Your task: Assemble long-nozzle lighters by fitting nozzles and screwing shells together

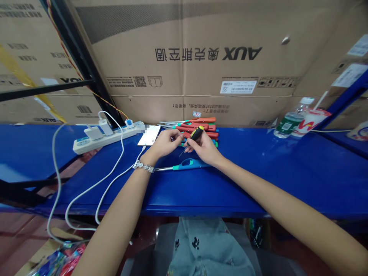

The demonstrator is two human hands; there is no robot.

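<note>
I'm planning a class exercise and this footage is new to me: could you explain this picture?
No machine here: this is a person working bare-handed, seen from a camera worn on the head. The right hand holds a black-and-yellow screwdriver; whether the left hand pinches anything is unclear. On the blue table lie a blue long-necked lighter, a pile of mostly red-handled tools, a bright-screened device and a power strip. A bottle and a cup stand at the right.
</note>
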